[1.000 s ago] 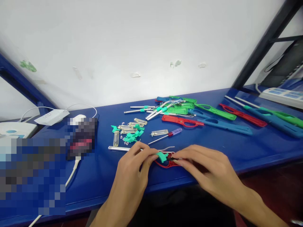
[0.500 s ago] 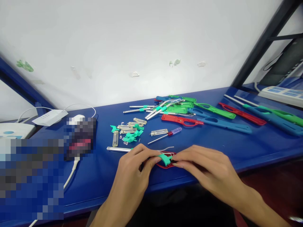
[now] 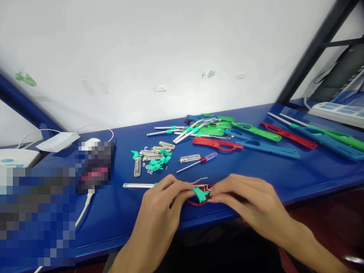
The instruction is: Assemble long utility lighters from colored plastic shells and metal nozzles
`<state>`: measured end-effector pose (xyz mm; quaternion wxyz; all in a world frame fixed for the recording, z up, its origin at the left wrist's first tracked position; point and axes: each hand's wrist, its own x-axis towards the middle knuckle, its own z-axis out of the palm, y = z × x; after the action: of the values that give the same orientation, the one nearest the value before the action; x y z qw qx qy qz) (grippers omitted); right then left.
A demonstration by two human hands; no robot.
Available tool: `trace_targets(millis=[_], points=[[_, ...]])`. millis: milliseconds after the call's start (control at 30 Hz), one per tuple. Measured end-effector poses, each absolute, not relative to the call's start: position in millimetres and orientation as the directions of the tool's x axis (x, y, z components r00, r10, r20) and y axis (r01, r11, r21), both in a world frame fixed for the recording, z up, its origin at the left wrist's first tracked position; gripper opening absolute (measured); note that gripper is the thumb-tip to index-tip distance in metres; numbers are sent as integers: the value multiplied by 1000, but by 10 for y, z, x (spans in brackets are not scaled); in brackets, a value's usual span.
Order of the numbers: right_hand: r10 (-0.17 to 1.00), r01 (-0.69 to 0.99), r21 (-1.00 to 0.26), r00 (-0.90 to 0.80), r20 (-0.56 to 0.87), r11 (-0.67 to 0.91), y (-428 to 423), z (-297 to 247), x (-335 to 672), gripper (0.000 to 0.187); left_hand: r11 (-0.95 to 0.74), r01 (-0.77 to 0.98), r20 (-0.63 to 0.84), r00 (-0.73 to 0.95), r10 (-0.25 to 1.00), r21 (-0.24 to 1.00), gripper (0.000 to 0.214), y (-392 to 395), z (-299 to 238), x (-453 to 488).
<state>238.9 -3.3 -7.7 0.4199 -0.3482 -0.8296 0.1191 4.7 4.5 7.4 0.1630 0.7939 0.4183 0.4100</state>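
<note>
My left hand [image 3: 162, 208] is closed in a pinch on the left end of a turquoise lighter trigger [image 3: 200, 195]. My right hand [image 3: 247, 201] is closed at the trigger's other side, its fingertips on a small dark part [image 3: 209, 195] mostly hidden by them. Under both hands lies a red lighter shell half [image 3: 196, 203], largely covered. Thin white wires [image 3: 201, 179] run out by the fingers. A metal lighter tube [image 3: 138, 185] with a turquoise collar sticks out left, behind my left hand.
Behind the hands lie a screwdriver [image 3: 209, 157], clear fuel tanks [image 3: 137, 167] and loose turquoise triggers [image 3: 158, 163]. Farther back are metal tubes [image 3: 182, 137], a red shell [image 3: 210, 143], green shells [image 3: 257, 131] and blue shells [image 3: 267, 149]. A white cable [image 3: 85, 210] runs down the left.
The left end of the metal tube has shifted slightly left and down. The trigger has tilted a little between my fingers, and more of the dark part shows. Both hands stay in place.
</note>
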Motion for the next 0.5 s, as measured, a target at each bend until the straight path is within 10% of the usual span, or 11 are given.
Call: trace_targets(millis=[500], points=[[630,464,-438,-439,641,770,-33,-96,2398,15,-665,518,551,381,742,538,23,96,69,29]])
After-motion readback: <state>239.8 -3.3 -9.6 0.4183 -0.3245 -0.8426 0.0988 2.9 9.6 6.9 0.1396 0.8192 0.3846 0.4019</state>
